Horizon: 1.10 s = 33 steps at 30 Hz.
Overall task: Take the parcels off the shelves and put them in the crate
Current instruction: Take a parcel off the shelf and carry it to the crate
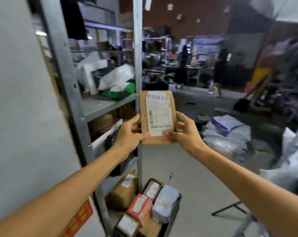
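Held upright, well above crate (173, 219): brown padded mailer (157, 117), label facing up toward head, likely for checking. Pinched at lower corners by left hand (130, 134) and right hand (184, 132); both grips closed on it, thumbs in front.

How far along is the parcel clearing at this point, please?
Partly done. Several parcels already sit in the crate, among them a red box and a blue-grey wrapped parcel. In hand: the left hand and right hand hold a labelled brown cardboard parcel upright. Still left: a green bag and a white bag on the shelf, with brown parcels on the shelf below.
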{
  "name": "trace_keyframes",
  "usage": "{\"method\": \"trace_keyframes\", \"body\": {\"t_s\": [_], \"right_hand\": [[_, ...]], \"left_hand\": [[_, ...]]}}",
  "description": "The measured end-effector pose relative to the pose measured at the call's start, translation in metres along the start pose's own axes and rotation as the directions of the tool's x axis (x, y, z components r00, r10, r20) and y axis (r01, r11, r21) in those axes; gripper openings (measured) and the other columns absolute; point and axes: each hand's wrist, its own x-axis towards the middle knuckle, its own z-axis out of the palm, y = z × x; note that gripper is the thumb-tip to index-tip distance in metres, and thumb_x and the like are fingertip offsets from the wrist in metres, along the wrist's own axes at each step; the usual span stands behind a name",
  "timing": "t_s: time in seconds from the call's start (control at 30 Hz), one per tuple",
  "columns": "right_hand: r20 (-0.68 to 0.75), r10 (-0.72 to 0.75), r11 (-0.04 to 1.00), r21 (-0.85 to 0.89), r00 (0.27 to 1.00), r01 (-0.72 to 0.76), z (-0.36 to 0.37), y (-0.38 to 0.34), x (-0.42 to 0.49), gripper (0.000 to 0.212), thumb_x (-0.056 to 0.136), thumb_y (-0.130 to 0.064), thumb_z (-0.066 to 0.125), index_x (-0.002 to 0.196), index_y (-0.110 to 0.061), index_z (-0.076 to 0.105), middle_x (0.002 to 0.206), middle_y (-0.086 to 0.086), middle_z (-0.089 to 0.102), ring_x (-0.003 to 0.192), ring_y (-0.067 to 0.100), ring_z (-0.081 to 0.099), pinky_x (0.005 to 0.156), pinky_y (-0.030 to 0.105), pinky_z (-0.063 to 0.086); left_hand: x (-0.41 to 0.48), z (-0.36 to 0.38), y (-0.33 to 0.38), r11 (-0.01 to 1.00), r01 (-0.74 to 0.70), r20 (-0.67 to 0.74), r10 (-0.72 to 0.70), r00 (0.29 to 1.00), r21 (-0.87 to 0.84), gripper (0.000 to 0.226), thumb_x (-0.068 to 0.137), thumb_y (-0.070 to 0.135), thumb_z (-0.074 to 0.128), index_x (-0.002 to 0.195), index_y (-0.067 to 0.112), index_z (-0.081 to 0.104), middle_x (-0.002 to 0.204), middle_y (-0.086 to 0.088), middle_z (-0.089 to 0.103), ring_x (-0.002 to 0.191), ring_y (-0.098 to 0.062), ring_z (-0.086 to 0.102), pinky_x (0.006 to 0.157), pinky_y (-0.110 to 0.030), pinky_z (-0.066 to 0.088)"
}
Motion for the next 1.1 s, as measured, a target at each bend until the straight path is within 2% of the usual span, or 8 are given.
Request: {"method": "trace_keyframes", "body": {"t_s": [0.27, 0.4, 0.5, 0.67, 0.8, 0.93, 1.07, 1.1], "right_hand": [[-0.266, 0.153, 0.980, -0.082, 0.952, -0.180, 0.008, 0.082, 0.009, 0.069, 0.071, -0.006, 0.082, 0.131, -0.015, 0.051, 0.125, 0.007, 0.058, 0.110, 0.022, 0.060, 0.079, 0.044, 0.059], [-0.295, 0.260, 0.954, -0.070, 0.920, -0.292, 0.014, 0.142, 0.016, 0.069, 0.071, -0.005, 0.082, 0.132, -0.013, 0.050, 0.124, 0.010, 0.060, 0.109, 0.025, 0.061, 0.085, 0.049, 0.056], [-0.307, 0.335, 0.923, -0.081, 0.891, -0.376, 0.017, 0.194, 0.028, 0.069, 0.072, -0.008, 0.082, 0.132, -0.014, 0.048, 0.123, 0.009, 0.060, 0.107, 0.023, 0.061, 0.082, 0.047, 0.057], [-0.273, 0.461, 0.858, -0.104, 0.844, -0.503, 0.033, 0.313, 0.035, 0.068, 0.072, -0.012, 0.082, 0.129, -0.017, 0.044, 0.111, -0.005, 0.059, 0.101, 0.017, 0.060, 0.083, 0.044, 0.055], [-0.230, 0.648, 0.739, -0.040, 0.726, -0.672, 0.061, 0.419, 0.010, 0.078, 0.073, -0.008, 0.080, 0.139, -0.012, 0.038, 0.115, -0.002, 0.058, 0.103, 0.015, 0.059, 0.089, 0.042, 0.054], [-0.199, 0.781, 0.603, -0.011, 0.593, -0.798, 0.093, 0.510, -0.025, 0.064, 0.070, 0.002, 0.078, 0.125, -0.018, 0.051, 0.096, -0.016, 0.058, 0.090, 0.007, 0.061, 0.084, 0.040, 0.056], [-0.193, 0.855, 0.494, 0.021, 0.481, -0.869, 0.125, 0.582, -0.057, 0.074, 0.071, 0.002, 0.076, 0.136, -0.016, 0.045, 0.105, -0.010, 0.059, 0.100, 0.010, 0.057, 0.080, 0.029, 0.057], [-0.192, 0.871, 0.465, 0.030, 0.451, -0.885, 0.132, 0.597, -0.065, 0.075, 0.072, 0.003, 0.076, 0.137, -0.017, 0.045, 0.105, -0.011, 0.059, 0.102, 0.011, 0.058, 0.077, 0.026, 0.056]], "left_hand": [[0.062, 0.031, -0.079, 0.992, 0.125, 0.266, -0.114, 0.957, -0.026, 0.082, 0.080, -0.005, 0.072, 0.149, 0.016, 0.033, 0.134, -0.004, 0.059, 0.108, -0.013, 0.063, 0.083, -0.029, 0.057], [0.083, 0.049, -0.137, 0.980, 0.198, 0.346, -0.191, 0.919, 0.013, 0.081, 0.079, -0.007, 0.071, 0.149, 0.015, 0.035, 0.122, 0.000, 0.065, 0.096, -0.004, 0.066, 0.074, -0.022, 0.058], [0.100, 0.066, -0.187, 0.965, 0.257, 0.371, -0.255, 0.893, 0.046, 0.082, 0.079, -0.010, 0.069, 0.148, 0.017, 0.034, 0.096, 0.021, 0.065, 0.079, 0.010, 0.066, 0.064, -0.014, 0.054], [0.111, 0.098, -0.303, 0.908, 0.409, 0.398, -0.411, 0.820, 0.093, 0.083, 0.079, -0.014, 0.066, 0.148, 0.020, 0.034, 0.100, 0.015, 0.066, 0.086, 0.005, 0.066, 0.075, -0.017, 0.055], [0.094, 0.121, -0.409, 0.812, 0.568, 0.427, -0.564, 0.707, 0.134, 0.085, 0.078, -0.020, 0.062, 0.149, 0.015, 0.032, 0.117, -0.001, 0.062, 0.086, 0.000, 0.065, 0.075, -0.020, 0.056], [0.068, 0.139, -0.506, 0.701, 0.687, 0.409, -0.693, 0.594, 0.190, 0.086, 0.075, -0.023, 0.063, 0.147, 0.013, 0.035, 0.128, -0.010, 0.059, 0.104, -0.015, 0.062, 0.079, -0.016, 0.054], [0.039, 0.144, -0.588, 0.624, 0.743, 0.441, -0.753, 0.488, 0.243, 0.088, 0.076, -0.021, 0.063, 0.147, 0.023, 0.035, 0.108, 0.011, 0.066, 0.102, -0.008, 0.066, 0.081, -0.016, 0.053], [0.032, 0.145, -0.605, 0.606, 0.754, 0.446, -0.765, 0.465, 0.253, 0.090, 0.076, -0.020, 0.064, 0.147, 0.026, 0.034, 0.112, 0.003, 0.069, 0.098, -0.005, 0.066, 0.076, -0.012, 0.052]]}}
